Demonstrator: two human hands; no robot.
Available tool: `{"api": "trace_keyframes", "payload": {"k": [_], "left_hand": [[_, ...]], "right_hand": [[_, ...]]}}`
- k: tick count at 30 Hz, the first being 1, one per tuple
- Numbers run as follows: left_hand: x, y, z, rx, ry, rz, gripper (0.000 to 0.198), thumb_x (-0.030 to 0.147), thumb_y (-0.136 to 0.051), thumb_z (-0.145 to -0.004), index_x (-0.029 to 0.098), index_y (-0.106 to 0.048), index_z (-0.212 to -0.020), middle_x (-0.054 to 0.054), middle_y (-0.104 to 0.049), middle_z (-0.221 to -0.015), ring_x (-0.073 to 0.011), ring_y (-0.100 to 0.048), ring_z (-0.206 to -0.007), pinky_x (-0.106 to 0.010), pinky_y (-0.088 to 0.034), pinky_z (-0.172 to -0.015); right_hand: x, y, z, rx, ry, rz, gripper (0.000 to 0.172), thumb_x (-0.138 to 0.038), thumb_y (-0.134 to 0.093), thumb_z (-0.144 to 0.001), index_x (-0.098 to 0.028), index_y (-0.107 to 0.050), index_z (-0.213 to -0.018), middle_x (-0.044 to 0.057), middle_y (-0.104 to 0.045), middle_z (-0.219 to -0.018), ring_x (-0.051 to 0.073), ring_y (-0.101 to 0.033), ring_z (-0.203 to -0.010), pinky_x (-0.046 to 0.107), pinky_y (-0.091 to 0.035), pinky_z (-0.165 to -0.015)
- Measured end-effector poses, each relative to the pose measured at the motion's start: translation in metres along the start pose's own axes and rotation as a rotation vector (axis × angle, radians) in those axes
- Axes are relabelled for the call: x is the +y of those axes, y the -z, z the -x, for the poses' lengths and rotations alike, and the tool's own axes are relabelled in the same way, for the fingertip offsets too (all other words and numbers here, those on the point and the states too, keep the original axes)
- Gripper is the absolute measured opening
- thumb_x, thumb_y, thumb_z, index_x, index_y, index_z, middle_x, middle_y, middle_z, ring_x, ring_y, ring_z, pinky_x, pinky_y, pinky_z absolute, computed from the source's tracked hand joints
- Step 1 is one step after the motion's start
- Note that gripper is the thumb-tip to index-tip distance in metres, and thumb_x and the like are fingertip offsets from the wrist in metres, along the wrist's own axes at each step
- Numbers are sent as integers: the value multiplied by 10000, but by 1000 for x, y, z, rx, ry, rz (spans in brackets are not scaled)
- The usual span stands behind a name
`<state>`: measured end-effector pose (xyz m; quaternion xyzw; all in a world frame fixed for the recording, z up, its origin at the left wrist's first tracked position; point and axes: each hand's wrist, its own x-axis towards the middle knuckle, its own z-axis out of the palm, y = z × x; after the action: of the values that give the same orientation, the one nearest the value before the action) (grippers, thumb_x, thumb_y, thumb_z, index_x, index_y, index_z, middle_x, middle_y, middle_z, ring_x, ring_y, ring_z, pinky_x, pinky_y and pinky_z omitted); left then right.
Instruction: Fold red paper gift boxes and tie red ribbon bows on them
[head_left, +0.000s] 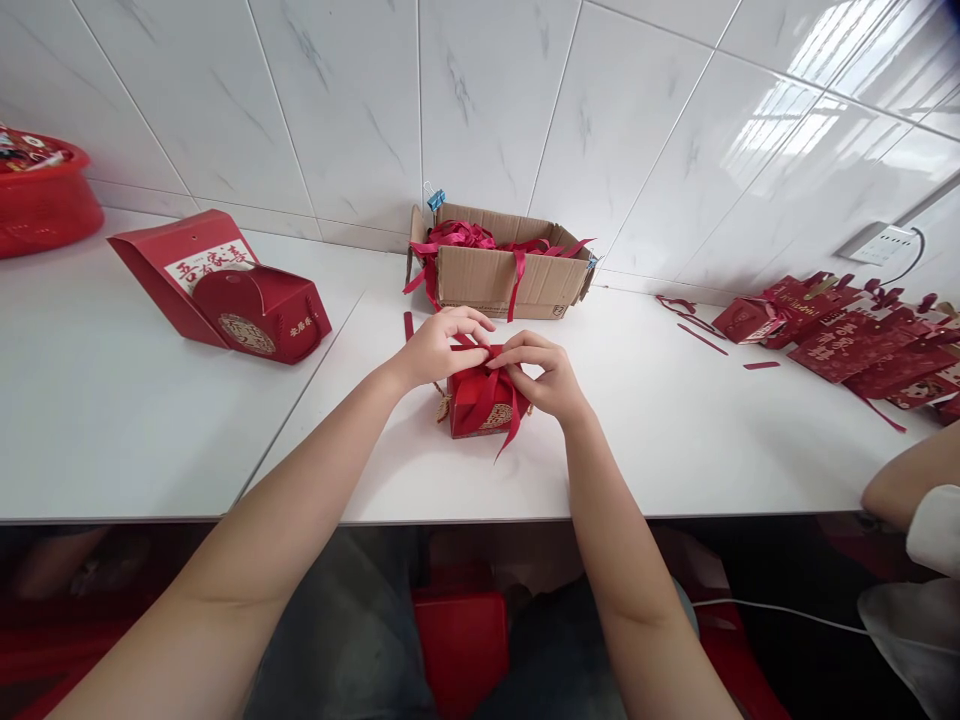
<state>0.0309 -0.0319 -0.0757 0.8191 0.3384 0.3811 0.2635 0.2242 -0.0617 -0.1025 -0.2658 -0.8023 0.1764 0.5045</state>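
A small red gift box (466, 418) with a gold round emblem stands on the white table in front of me. Dark red ribbon (513, 425) lies in a bow across its top, one tail hanging down the front. My left hand (444, 345) is at the upper left of the box, its fingers bent onto the ribbon. From the right, my right hand (541, 375) pinches the ribbon at the knot, thumb and fingers together. A twisted gold cord (442, 403) shows at the box's left side. The fingertips partly cover the knot.
Against the tiled wall stands a cardboard box (495, 280) of loose red ribbons. Larger red boxes (281, 310) sit at the left, near a red basin (45, 205). Several finished red boxes (855, 335) and ribbon scraps (703, 339) lie at right, near another person's arm (911, 475).
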Motion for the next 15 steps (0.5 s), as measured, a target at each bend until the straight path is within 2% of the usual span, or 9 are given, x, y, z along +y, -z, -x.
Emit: {"api": "trace_keyframes", "payload": {"k": [3, 6, 9, 11, 15], "left_hand": [[-5, -3, 0, 114, -67, -137, 95, 240, -621, -718, 212, -712, -722, -36, -693, -1008, -232, -583, -1049, -421, -450, -968], [-9, -5, 0, 158, -167, -250, 71, 236, -635, -738, 213, -701, -726, -24, -707, -934, -218, -591, -989, -401, -450, -923], [-8, -5, 0, 164, -258, -381, 73, 218, -610, -757, 202, -657, -704, -14, -710, -845, -213, -601, -932, -388, -438, -878], [-6, -4, 1, 155, -271, -434, 79, 208, -579, -765, 195, -631, -706, -11, -701, -796, -205, -610, -867, -370, -441, -829], [-2, -2, 3, 122, -225, -442, 74, 179, -527, -743, 189, -600, -754, -4, -682, -767, -174, -605, -737, -323, -452, -724]], "right_hand": [[0, 0, 0, -3, -20, 16, 250, -126, -521, -845, -249, -736, -810, 32, -631, -839, 139, -610, -758, 316, -537, -697], [0, 0, 0, 0, -20, 25, 243, -137, -527, -844, -254, -737, -806, 29, -628, -823, 137, -605, -741, 312, -534, -680], [1, 0, 1, 2, -17, 33, 241, -142, -527, -840, -258, -734, -798, 27, -625, -819, 138, -603, -736, 309, -527, -664], [1, 0, 1, 2, -15, 34, 236, -140, -525, -834, -259, -728, -817, 26, -632, -828, 141, -604, -741, 312, -525, -670], [-1, 3, 1, 11, -63, 27, 294, -129, -554, -798, -261, -655, -1041, 9, -663, -847, 144, -613, -770, 313, -520, -709]]}}
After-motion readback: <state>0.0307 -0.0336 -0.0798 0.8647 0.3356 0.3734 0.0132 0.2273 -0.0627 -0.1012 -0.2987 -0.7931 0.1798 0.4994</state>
